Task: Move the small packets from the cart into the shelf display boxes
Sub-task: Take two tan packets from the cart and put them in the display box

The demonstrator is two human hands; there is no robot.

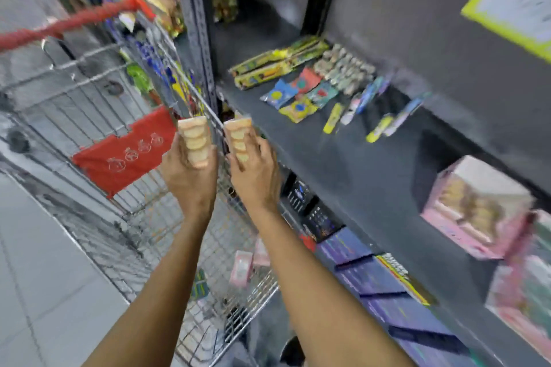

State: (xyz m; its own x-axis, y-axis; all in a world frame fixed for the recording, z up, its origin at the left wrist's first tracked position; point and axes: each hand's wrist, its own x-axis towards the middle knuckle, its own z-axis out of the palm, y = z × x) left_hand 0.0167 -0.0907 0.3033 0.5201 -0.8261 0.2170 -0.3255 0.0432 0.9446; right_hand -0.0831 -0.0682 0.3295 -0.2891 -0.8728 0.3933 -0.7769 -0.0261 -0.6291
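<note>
Peachy plastic: that's what I've got, one clear biscuit packet (195,140) in my left hand (187,173), another biscuit packet (238,140) in my right hand (255,173)
Head view: pretty smeared, everything's blurry
Hands: both wrapped shut around their packets, fingers round the lower half
Where: held upright over the wire cart (89,92), just left of the grey shelf (328,158), not yet in any box
Look: round pale biscuits stacked in a row, see-through wrap
Target, my guess: pink display box (474,208) lower right
Tip: I'd swing right, keep them upright, slot one at a time
More stock: pink packs (241,268) in the cart bottom
</note>
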